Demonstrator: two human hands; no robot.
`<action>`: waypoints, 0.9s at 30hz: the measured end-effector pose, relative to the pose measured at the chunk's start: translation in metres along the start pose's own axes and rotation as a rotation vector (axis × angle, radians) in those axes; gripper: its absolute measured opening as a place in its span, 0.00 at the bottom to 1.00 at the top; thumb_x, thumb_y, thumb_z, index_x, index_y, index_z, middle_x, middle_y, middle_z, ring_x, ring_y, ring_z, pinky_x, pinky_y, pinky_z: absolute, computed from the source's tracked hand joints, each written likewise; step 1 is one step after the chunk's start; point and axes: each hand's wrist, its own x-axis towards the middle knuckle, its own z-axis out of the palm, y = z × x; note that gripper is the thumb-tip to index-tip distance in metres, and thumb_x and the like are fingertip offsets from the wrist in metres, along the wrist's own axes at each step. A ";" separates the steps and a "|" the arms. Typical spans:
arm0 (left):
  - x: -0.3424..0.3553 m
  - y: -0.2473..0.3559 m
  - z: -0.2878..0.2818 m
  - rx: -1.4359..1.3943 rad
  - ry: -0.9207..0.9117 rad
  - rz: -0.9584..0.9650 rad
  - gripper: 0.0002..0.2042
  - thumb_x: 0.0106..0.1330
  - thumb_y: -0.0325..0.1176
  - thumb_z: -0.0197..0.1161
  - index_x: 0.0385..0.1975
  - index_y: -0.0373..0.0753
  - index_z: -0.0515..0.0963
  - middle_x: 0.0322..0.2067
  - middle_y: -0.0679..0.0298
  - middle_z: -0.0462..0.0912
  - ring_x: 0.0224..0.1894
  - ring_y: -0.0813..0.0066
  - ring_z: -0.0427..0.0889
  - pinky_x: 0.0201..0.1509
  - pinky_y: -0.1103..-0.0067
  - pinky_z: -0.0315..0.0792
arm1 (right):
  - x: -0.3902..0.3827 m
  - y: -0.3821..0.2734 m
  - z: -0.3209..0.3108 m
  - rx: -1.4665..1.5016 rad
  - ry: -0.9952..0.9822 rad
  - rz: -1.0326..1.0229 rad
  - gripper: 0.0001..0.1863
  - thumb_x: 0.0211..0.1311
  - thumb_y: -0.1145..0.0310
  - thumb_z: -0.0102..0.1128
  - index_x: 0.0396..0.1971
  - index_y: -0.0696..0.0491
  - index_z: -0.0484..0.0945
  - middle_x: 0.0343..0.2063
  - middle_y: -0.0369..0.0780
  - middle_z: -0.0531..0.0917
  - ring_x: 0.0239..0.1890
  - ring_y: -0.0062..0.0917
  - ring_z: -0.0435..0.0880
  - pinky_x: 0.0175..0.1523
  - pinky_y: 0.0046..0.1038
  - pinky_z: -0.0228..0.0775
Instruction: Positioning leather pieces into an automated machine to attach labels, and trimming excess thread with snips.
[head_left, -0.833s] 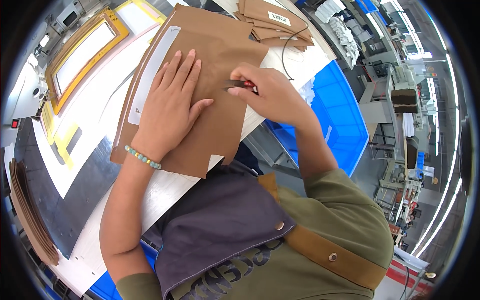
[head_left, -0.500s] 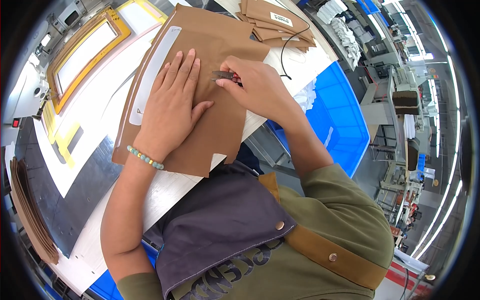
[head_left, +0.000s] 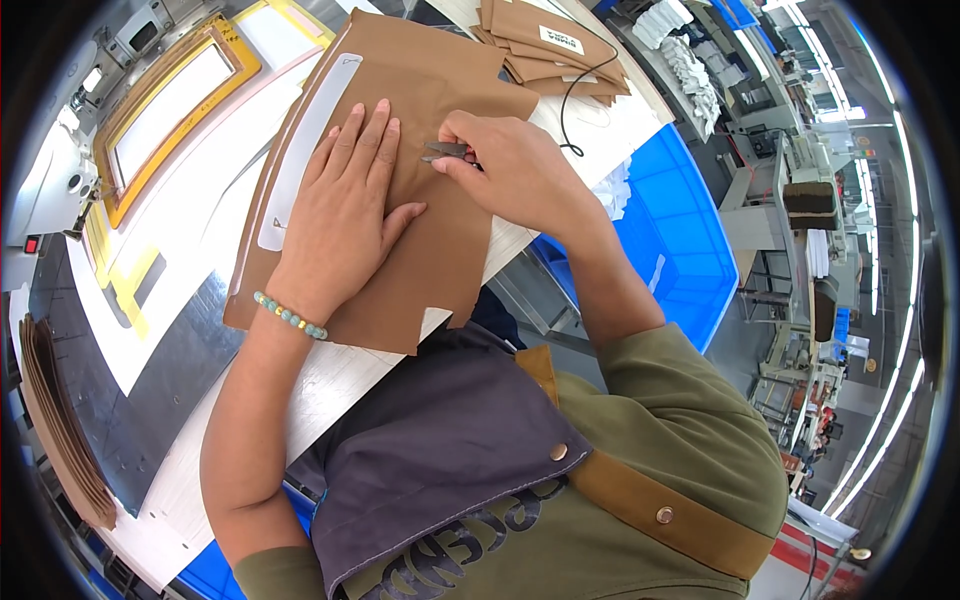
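A brown fabric panel (head_left: 370, 300) lies spread over the table in front of me. Along its left side runs a long pale strip (head_left: 305, 160). My left hand (head_left: 345, 205) rests flat on the panel just right of that strip, fingers stretched out and thumb apart. Small dark-bladed thread snips (head_left: 446, 150) are gripped in my right hand (head_left: 510, 165), blades pointing left, close over the panel's surface. The handles are mostly hidden inside my fingers.
Stacked brown pieces (head_left: 555, 45) with a white label lie at the back, a black cord (head_left: 566, 110) beside them. A yellow frame (head_left: 180, 120) lies at the far left. To the right stands a blue bin (head_left: 690, 230). More brown panels (head_left: 60, 430) hang at the left edge.
Almost nothing differs. The snips' blades look slightly further apart, and both hands keep their places on the panel.
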 end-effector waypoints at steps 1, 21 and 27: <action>0.000 0.000 0.000 -0.011 0.000 -0.016 0.42 0.73 0.47 0.68 0.81 0.32 0.60 0.82 0.53 0.60 0.84 0.52 0.57 0.87 0.60 0.54 | 0.000 0.000 0.000 0.011 0.008 -0.013 0.14 0.71 0.62 0.68 0.44 0.57 0.79 0.33 0.48 0.87 0.39 0.47 0.87 0.43 0.44 0.77; 0.000 0.000 -0.002 -0.005 -0.017 0.012 0.40 0.73 0.49 0.67 0.79 0.32 0.64 0.81 0.53 0.62 0.83 0.54 0.58 0.87 0.61 0.54 | 0.003 -0.012 0.022 0.176 0.121 0.053 0.14 0.71 0.60 0.69 0.42 0.56 0.79 0.30 0.47 0.87 0.35 0.45 0.87 0.41 0.42 0.77; -0.001 -0.001 -0.003 -0.045 -0.033 0.001 0.40 0.72 0.49 0.68 0.78 0.32 0.64 0.82 0.55 0.60 0.84 0.53 0.57 0.87 0.60 0.53 | 0.009 -0.014 0.037 0.203 0.271 0.008 0.16 0.69 0.58 0.75 0.38 0.56 0.80 0.22 0.42 0.83 0.23 0.34 0.81 0.32 0.34 0.72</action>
